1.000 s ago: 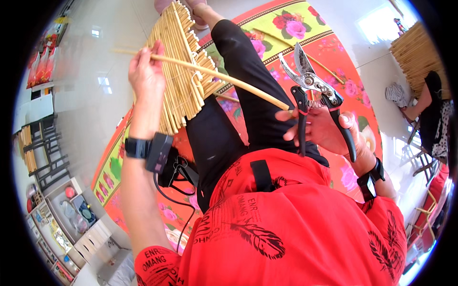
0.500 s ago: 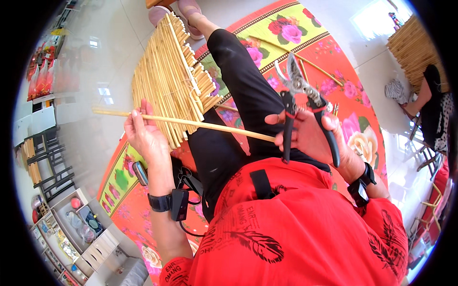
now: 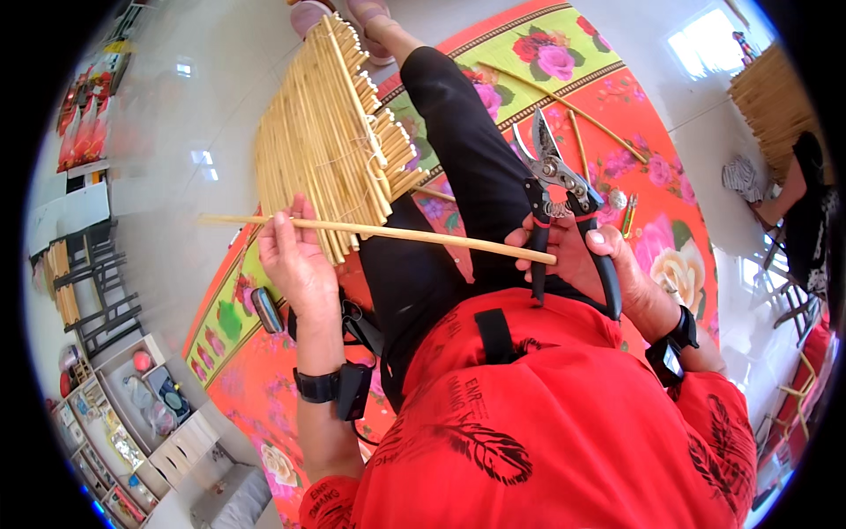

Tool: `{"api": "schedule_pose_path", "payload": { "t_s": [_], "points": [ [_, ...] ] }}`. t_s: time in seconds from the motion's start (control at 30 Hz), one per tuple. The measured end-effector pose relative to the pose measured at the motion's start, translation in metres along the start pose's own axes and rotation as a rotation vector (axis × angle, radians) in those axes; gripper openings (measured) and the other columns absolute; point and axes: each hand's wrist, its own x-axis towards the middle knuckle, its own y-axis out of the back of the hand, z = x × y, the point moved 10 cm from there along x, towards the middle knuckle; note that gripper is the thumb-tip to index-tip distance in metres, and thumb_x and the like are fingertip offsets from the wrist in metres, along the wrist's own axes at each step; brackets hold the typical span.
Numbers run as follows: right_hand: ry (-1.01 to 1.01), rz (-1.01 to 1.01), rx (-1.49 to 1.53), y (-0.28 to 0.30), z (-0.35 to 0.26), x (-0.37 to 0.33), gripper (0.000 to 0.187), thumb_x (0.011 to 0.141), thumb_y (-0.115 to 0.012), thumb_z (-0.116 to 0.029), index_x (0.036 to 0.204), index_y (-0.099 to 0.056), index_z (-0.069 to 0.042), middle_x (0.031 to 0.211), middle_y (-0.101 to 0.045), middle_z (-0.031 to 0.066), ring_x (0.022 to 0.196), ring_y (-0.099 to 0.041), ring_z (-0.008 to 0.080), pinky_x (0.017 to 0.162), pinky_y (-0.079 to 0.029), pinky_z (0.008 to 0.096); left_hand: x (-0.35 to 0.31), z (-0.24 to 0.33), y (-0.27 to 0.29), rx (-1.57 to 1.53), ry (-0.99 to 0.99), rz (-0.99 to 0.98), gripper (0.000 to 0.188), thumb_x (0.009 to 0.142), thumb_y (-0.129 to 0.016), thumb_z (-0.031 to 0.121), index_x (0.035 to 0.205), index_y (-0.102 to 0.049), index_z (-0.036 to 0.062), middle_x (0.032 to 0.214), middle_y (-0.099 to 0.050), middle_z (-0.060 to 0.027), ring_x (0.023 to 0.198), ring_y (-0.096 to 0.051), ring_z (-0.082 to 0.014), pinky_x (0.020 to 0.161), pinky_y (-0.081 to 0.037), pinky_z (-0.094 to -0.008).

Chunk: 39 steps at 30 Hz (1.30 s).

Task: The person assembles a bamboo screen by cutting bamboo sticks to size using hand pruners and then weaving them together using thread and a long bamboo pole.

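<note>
A slim, pale wooden stick (image 3: 423,237) lies slantwise across my lap, pinched near its left end between the thumb and fingers of my left hand (image 3: 300,264). Its right end crosses in front of one handle of the pruning shears (image 3: 551,167), by the fingertips of my right hand (image 3: 617,264). My right hand is wrapped loosely round the shears' black handles; the blades point away from me and stand apart. Beyond my left hand, a panel of sticks tied side by side with string (image 3: 308,132) rests against my leg, its right-hand ends uneven.
Loose sticks (image 3: 577,145) and a small pale ball (image 3: 618,200) lie on the flowered mat (image 3: 652,115). At left stand a dark folding rack (image 3: 97,282) and an organiser box (image 3: 115,397). Another person's leg (image 3: 780,198) and a second stick panel (image 3: 775,101) are at right.
The stick has slid rightward with my left hand, so its right end now overlaps the shears' handle instead of stopping short of it. The view has shifted slightly.
</note>
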Motion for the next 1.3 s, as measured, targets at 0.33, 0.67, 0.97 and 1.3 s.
{"api": "schedule_pose_path", "payload": {
  "t_s": [0.33, 0.67, 0.97, 1.3],
  "points": [
    [0.014, 0.122, -0.251, 0.015, 0.003, 0.006, 0.068, 0.076, -0.068, -0.035, 0.131, -0.047, -0.001, 0.123, -0.056, 0.0145, 0.112, -0.057, 0.0253, 0.095, -0.044, 0.0366, 0.025, 0.036, -0.010, 0.081, -0.128, -0.037, 0.013, 0.097, -0.057, 0.013, 0.099, -0.050, 0.0017, 0.105, -0.060, -0.0122, 0.087, -0.061, -0.0178, 0.073, -0.052, -0.0293],
    [-0.032, 0.073, -0.525, -0.013, -0.031, 0.003, 0.070, 0.073, -0.064, -0.021, 0.137, -0.042, -0.003, 0.113, -0.054, 0.0083, 0.110, -0.052, 0.0186, 0.098, -0.040, 0.0336, 0.032, 0.057, -0.129, 0.567, 0.105, -0.696, 0.005, 0.097, -0.054, 0.010, 0.096, -0.053, 0.0055, 0.109, -0.062, -0.0099, 0.063, -0.053, -0.0052, 0.047, -0.034, -0.0156],
    [-0.008, 0.132, -0.626, 0.008, -0.038, -0.006, 0.058, 0.079, -0.063, -0.026, 0.129, -0.047, -0.001, 0.108, -0.053, 0.0062, 0.102, -0.049, 0.0145, 0.090, -0.040, 0.0290, -0.051, -0.015, -0.135, 0.625, 0.304, -0.989, 0.007, 0.095, -0.057, 0.007, 0.092, -0.055, 0.0009, 0.104, -0.063, -0.0096, 0.062, -0.052, -0.0059, 0.060, -0.046, -0.0204],
    [-0.079, 0.231, -0.722, 0.043, -0.038, -0.010, 0.055, 0.079, -0.061, -0.024, 0.128, -0.049, -0.001, 0.110, -0.055, 0.0067, 0.103, -0.052, 0.0146, 0.088, -0.044, 0.0291, -0.081, -0.041, -0.139, 0.656, 0.456, -1.084, 0.005, 0.093, -0.057, 0.005, 0.091, -0.054, 0.0009, 0.106, -0.061, -0.0133, 0.062, -0.053, -0.0063, 0.059, -0.047, -0.0206]
  ]
}}
